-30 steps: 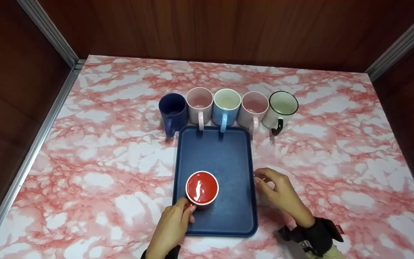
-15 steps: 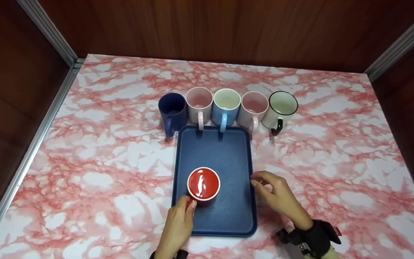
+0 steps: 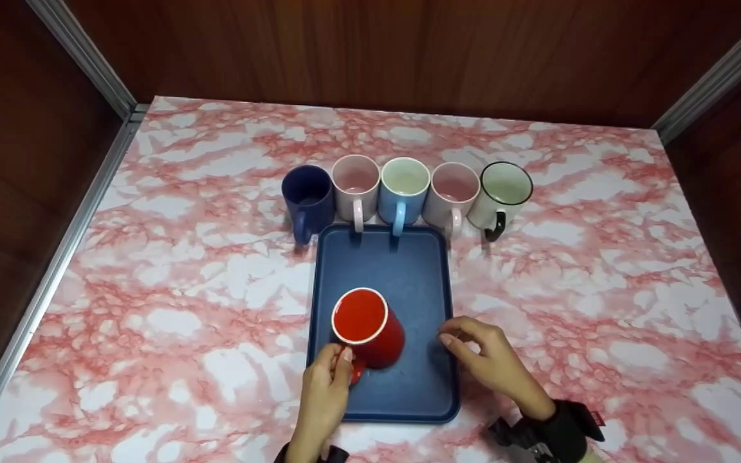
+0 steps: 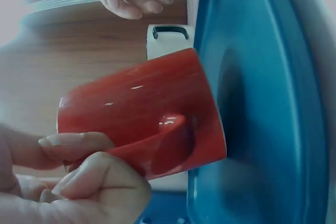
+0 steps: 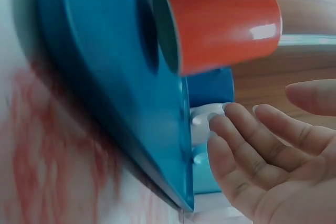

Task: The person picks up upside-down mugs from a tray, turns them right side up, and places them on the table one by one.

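Note:
A red mug (image 3: 380, 337) with a white rim is tilted over the near half of a dark blue tray (image 3: 402, 263). My left hand (image 3: 325, 386) pinches its handle between thumb and fingers. In the left wrist view the red mug (image 4: 142, 108) hangs just off the tray (image 4: 262, 103), its base facing the surface. Beside the tray's right edge, my right hand (image 3: 489, 357) holds nothing, its fingers loosely bent. The right wrist view shows that right hand (image 5: 273, 156) apart from the mug (image 5: 220, 24).
Several mugs stand in a row behind the tray, handles facing me: dark blue (image 3: 309, 199), pink (image 3: 356, 186), light blue (image 3: 402, 193), pink (image 3: 453, 193), and white with a black rim (image 3: 500, 199). The marbled table (image 3: 171, 270) meets wooden walls (image 3: 377, 58).
The red mug has lifted off the tray and tilted, its rim leaning left, with my left hand moving along with its handle. My right hand has shifted slightly left, over the tray's edge.

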The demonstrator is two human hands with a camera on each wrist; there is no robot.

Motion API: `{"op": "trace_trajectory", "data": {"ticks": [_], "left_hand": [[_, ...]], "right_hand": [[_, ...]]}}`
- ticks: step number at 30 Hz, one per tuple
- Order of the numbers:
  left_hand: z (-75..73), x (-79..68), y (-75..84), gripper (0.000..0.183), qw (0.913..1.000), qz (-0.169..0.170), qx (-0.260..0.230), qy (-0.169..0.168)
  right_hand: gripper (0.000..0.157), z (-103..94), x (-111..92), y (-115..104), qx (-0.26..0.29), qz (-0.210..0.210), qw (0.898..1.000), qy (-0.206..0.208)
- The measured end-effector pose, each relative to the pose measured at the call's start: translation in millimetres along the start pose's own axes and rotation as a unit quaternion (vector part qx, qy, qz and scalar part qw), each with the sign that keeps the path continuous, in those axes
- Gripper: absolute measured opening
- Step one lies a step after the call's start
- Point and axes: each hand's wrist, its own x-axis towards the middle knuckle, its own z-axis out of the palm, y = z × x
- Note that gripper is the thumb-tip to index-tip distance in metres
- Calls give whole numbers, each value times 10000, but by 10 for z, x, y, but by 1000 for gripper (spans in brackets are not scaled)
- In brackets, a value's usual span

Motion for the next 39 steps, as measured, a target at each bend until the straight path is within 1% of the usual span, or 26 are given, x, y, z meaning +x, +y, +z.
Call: {"op": "trace_trajectory", "data": {"ticks": [2,5,7,10,12,14,16,19,22,24,26,28,29,31,33,34,35,36,39], "left_hand": [[26,15,15,17,9986,-174,-506,-34],[65,43,44,20,9916,-414,-1214,-140],[87,63,70,21,9841,-557,-1672,-207],[118,94,123,20,9730,-703,-2183,-244],[138,108,163,19,9659,-756,-2462,-257],[159,117,202,19,9587,-825,-2706,-279],[182,121,240,18,9499,-900,-2978,-310],[225,123,281,17,9328,-1005,-3437,-404],[272,119,305,17,9135,-1083,-3889,-513],[303,114,313,17,8994,-1148,-4181,-548],[331,113,321,18,8880,-1204,-4402,-558],[357,107,329,19,8783,-1239,-4584,-559],[371,105,331,19,8735,-1251,-4670,-575],[400,98,333,19,8643,-1280,-4820,-650],[429,90,336,19,8547,-1311,-4964,-766],[444,87,337,19,8499,-1324,-5034,-817],[458,84,338,19,8449,-1339,-5107,-860],[473,81,336,19,8404,-1351,-5173,-894],[513,79,337,20,8300,-1353,-5329,-934]], "right_hand": [[9,6,-17,-32,245,114,9995,-175],[9,0,-47,-72,839,252,9951,-448],[11,-3,-66,-98,1330,357,9886,-613],[16,11,-93,-133,2066,554,9737,-784],[18,37,-102,-160,2381,579,9658,-848],[19,75,-108,-181,2557,547,9612,-879],[18,120,-111,-199,2638,483,9591,-903],[19,188,-111,-219,2735,529,9562,-905],[22,259,-106,-237,2816,803,9524,-848],[25,305,-105,-251,2913,1130,9472,-726],[30,350,-105,-267,3114,1513,9365,-550],[34,393,-111,-286,3420,1833,9210,-335],[35,417,-114,-297,3610,1959,9115,-210],[34,461,-118,-319,4004,2076,8925,15],[28,499,-121,-340,4372,2043,8754,275],[25,515,-120,-350,4527,1978,8684,415],[23,528,-120,-361,4653,1912,8624,565],[22,537,-120,-370,4720,1849,8591,702],[22,544,-121,-400,4789,1703,8543,1093]]}}
